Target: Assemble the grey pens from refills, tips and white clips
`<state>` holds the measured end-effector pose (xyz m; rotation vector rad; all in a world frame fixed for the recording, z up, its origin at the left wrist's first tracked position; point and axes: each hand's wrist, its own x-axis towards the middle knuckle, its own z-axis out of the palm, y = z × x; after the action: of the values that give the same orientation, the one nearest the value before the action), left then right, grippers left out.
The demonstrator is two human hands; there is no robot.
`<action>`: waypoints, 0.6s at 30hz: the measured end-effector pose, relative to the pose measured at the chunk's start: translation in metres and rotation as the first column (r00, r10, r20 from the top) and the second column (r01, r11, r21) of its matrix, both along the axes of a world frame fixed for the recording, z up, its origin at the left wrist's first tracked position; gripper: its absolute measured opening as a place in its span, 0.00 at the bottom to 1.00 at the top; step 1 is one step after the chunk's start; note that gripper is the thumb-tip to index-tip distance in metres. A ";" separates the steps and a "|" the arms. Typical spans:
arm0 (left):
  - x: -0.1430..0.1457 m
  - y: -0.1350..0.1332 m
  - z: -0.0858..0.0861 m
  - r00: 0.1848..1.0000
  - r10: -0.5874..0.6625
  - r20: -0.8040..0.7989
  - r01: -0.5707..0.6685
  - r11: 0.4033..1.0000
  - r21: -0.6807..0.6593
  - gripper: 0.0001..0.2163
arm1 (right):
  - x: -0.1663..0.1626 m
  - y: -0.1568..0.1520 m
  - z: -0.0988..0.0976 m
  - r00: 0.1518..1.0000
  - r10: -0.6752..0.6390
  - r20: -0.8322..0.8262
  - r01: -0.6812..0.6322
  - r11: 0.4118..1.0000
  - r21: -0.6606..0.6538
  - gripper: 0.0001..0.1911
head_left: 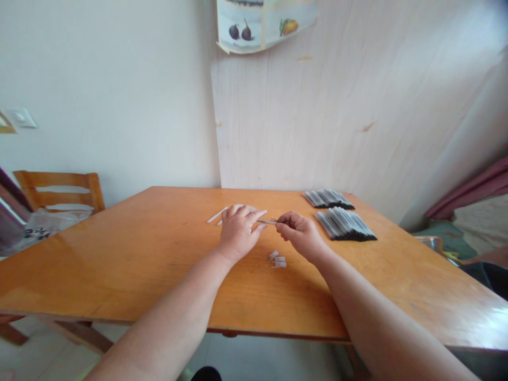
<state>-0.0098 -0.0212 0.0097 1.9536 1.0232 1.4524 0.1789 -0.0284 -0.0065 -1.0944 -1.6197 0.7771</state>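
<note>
- Dark marks, too blurred to be read, are borne by a clear plastic bag (59, 221) at the left.
- A slim stick (267, 221) is held above the table (159, 264): its left end is pinched between thumb and forefinger of the left hand (240, 227), its right end between the gathered fingertips of the right hand (298, 229).
- The slim stick is seen as thin, straight and greyish; fine detail at its right end is blurred.
- Small pale pieces (280, 262) are placed on the near side of the hands, dark-tipped tubes (344, 223) at the right.
</note>
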 end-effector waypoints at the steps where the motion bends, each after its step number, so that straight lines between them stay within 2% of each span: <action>1: 0.000 0.000 -0.001 1.000 -0.020 -0.005 0.019 1.000 -0.021 0.12 | -0.001 -0.001 0.001 1.000 0.017 -0.015 -0.017 1.000 -0.004 0.09; 6: 0.004 0.003 -0.008 0.996 -0.079 0.044 0.085 0.985 -0.151 0.06 | -0.003 -0.006 0.005 0.993 0.065 -0.097 -0.068 0.997 -0.024 0.12; 10: 0.000 0.010 -0.012 1.000 -0.002 -0.008 0.001 0.996 -0.086 0.03 | 0.001 -0.002 0.002 0.986 0.033 -0.163 -0.041 0.998 -0.049 0.18; 15: -0.021 0.027 -0.012 0.965 0.243 -0.094 -0.239 0.969 0.057 0.04 | 0.005 0.003 -0.006 0.994 -0.088 0.058 0.089 0.996 -0.008 0.09; 18: -0.034 0.036 -0.013 0.931 0.338 -0.138 -0.326 0.940 0.100 0.06 | 0.005 0.005 -0.011 0.967 -0.119 0.223 0.108 0.992 0.061 0.07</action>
<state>-0.0434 0.0153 -0.0028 2.0443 1.4470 1.5525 0.1837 -0.0236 -0.0176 -1.2655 -1.7380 0.5498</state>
